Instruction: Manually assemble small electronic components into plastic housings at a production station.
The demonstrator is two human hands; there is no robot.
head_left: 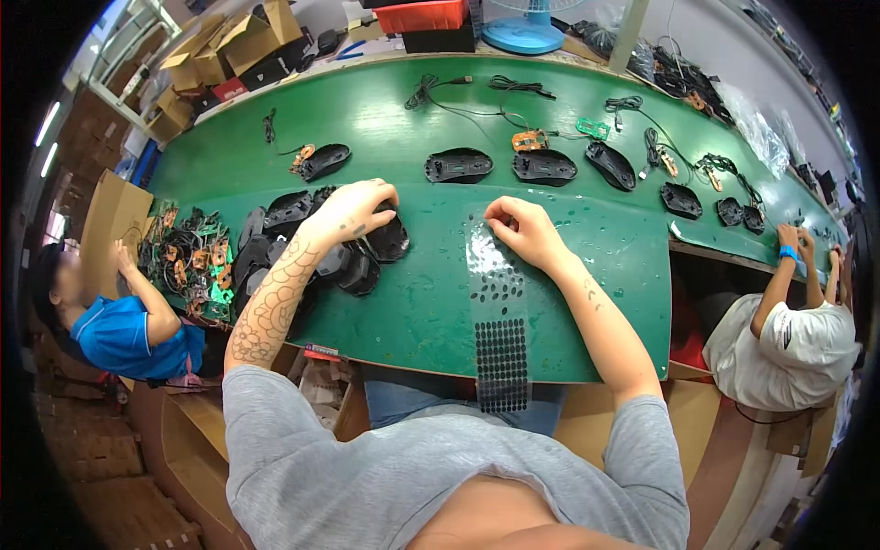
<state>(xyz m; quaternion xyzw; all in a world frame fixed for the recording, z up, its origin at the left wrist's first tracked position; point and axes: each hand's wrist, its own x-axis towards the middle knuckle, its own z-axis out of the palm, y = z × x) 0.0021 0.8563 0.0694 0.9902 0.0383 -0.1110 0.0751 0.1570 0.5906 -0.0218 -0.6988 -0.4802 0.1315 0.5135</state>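
My left hand (353, 213) is at the right side of a pile of black computer mouse shells (346, 268). Its fingers curl over the edge of one black mouse shell (392, 240) and grip it. My right hand (522, 229) is closed in a pinch above the upper end of a clear sheet of round black stick-on pads (501, 353). Whatever lies between those fingertips is too small to make out. Rows of pads fill the sheet's lower part, which hangs over the table's near edge; the upper part carries fewer, scattered pads.
Beyond my hands, mouse bases (458, 166) stand in a row on the green table (385, 119), with coiled cables (522, 86) and circuit boards (530, 139). Tangled boards and wires (188, 261) lie far left. Co-workers sit left (137, 321) and right (788, 339).
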